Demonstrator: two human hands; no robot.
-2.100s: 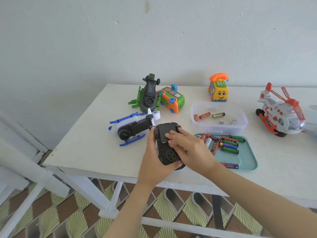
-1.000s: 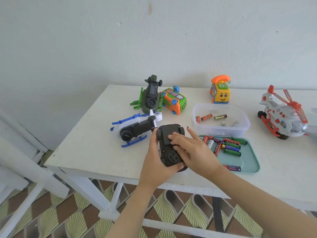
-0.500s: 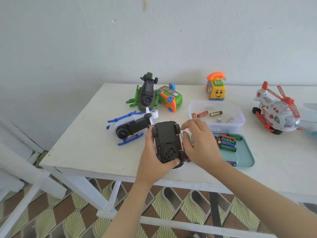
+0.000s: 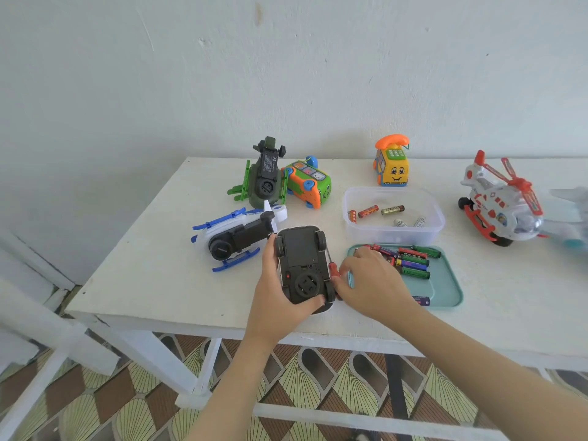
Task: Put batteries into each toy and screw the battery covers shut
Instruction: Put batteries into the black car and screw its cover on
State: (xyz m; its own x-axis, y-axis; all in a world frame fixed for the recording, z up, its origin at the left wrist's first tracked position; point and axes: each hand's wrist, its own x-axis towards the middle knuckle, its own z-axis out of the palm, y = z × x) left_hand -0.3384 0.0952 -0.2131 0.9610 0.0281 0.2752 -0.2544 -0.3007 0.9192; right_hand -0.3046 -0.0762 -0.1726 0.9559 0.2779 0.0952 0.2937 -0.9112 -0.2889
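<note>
Left hand (image 4: 273,291) fingers around upturned toy car (image 4: 302,256) at table (image 4: 159,265) edge; right hand (image 4: 372,281) fingers tight on screwdriver (image 4: 333,269) beside tray (image 4: 445,288).

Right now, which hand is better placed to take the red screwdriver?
Right. The right hand has its fingers at the red screwdriver, beside the upturned toy car, which the left hand grips.

Upturned car (image 4: 302,262) at table (image 4: 143,265) front edge, tray (image 4: 442,288) right of it, tub (image 4: 375,237) behind tray, batteries (image 4: 413,265) in both
</note>
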